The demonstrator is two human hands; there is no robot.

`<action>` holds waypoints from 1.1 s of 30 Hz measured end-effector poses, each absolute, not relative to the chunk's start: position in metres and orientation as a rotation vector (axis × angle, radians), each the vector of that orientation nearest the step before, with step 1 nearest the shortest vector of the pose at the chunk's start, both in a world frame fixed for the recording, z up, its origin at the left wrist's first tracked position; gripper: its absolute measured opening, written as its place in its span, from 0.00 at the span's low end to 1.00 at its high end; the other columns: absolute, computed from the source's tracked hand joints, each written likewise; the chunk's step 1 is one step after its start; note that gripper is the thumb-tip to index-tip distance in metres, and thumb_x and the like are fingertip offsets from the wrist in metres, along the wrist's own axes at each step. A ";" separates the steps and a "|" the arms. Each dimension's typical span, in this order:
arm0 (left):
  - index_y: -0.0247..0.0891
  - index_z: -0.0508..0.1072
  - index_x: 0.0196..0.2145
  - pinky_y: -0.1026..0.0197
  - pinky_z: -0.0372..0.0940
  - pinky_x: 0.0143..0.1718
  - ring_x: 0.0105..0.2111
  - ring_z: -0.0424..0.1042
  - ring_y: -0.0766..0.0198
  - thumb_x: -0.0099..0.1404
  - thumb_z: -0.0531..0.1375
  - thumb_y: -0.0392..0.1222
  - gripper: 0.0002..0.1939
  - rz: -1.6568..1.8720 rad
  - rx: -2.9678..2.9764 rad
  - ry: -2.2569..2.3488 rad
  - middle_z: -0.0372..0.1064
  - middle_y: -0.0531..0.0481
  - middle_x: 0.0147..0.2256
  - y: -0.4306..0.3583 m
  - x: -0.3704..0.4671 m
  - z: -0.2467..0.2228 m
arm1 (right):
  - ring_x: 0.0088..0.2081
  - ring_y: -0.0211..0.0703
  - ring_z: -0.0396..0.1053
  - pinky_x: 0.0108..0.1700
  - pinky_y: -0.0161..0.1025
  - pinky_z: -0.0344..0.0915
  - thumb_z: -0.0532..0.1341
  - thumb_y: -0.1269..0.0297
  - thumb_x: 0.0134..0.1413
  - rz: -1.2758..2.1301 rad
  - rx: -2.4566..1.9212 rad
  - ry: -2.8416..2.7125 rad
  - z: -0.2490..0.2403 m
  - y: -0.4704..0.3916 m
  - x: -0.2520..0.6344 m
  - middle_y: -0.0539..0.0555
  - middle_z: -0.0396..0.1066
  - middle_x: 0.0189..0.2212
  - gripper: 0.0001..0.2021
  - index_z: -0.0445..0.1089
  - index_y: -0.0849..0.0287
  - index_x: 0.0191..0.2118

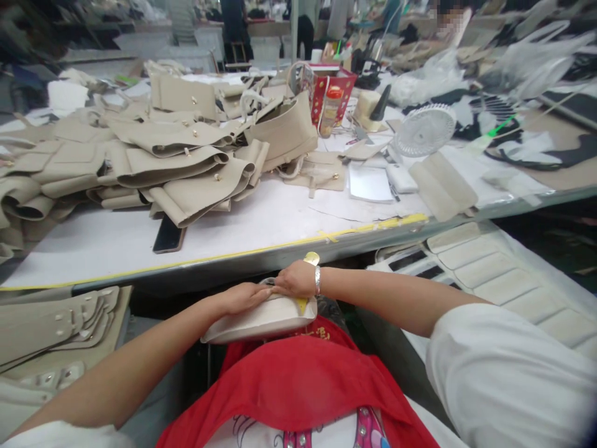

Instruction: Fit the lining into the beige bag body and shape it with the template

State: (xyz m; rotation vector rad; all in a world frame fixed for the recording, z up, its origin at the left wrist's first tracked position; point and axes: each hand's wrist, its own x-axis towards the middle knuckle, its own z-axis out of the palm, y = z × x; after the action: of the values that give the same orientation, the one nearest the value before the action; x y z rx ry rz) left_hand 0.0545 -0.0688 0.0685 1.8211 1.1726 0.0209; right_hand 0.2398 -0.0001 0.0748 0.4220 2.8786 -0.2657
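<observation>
Hands: I see both laid palm-down on one cream bag panel [261, 320] held in the lap, below the near table edge [224, 261].
Left hand [242, 297]: fingers flat and spread along the panel's top, pressing rather than gripping; nothing enclosed.
Right hand [296, 280]: fingers loosely curled over the panel's upper right edge beside a yellow tab [301, 305]; whether it pinches that edge I cannot tell. A silver bracelet [318, 280] sits on the wrist.
Contact: the two hands' fingertips meet near the panel's upper middle.
Panel position: directly under both hands, on the red apron [298, 379], nearer the body than the table.
Long axis: I judge it runs left to right across the lap, its left end low, its right end tucked beneath the right hand.
Nearer hand: the left covers the middle; the right holds the far right end.
Surroundings: a stack of beige cut pieces [56, 320] lies left of the lap; a heap of beige bag parts [177, 162] and a dark phone [168, 236] lie on the table, well apart from the hands; a small white fan [424, 129] stands farther right.
</observation>
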 end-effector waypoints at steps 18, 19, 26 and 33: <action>0.44 0.74 0.42 0.59 0.62 0.43 0.38 0.70 0.58 0.58 0.53 0.58 0.22 0.183 1.742 1.163 0.73 0.52 0.38 -0.052 0.126 0.089 | 0.30 0.45 0.69 0.35 0.40 0.63 0.55 0.52 0.50 -1.176 1.286 2.538 0.088 -0.022 0.379 0.54 0.70 0.25 0.14 0.72 0.53 0.37; 0.45 0.75 0.41 0.59 0.62 0.43 0.36 0.70 0.58 0.56 0.55 0.58 0.21 0.171 1.712 1.133 0.74 0.53 0.36 -0.046 0.124 0.090 | 0.31 0.46 0.69 0.35 0.40 0.63 0.57 0.50 0.47 -1.469 1.269 2.439 0.083 -0.029 0.384 0.53 0.70 0.26 0.15 0.72 0.54 0.36; 0.42 0.74 0.43 0.60 0.62 0.41 0.38 0.70 0.59 0.59 0.52 0.57 0.22 0.170 1.729 1.171 0.72 0.51 0.40 -0.049 0.123 0.078 | 0.32 0.44 0.72 0.34 0.38 0.68 0.64 0.46 0.34 -2.476 1.098 1.714 0.063 -0.075 0.395 0.54 0.71 0.32 0.26 0.68 0.59 0.39; 0.41 0.61 0.53 0.56 0.57 0.47 0.47 0.64 0.49 0.41 0.63 0.64 0.44 0.062 2.010 1.267 0.63 0.44 0.49 -0.077 0.130 0.079 | 0.20 0.33 0.67 0.19 0.29 0.64 0.60 0.48 0.45 -2.481 1.270 1.551 0.050 -0.090 0.405 0.52 0.69 0.30 0.24 0.58 0.60 0.43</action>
State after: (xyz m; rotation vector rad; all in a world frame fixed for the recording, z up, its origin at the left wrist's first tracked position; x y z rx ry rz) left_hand 0.1301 -0.0771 0.0792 2.0098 1.2675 0.0616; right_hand 0.4054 -0.0902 0.0501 1.2701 1.5506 -2.4806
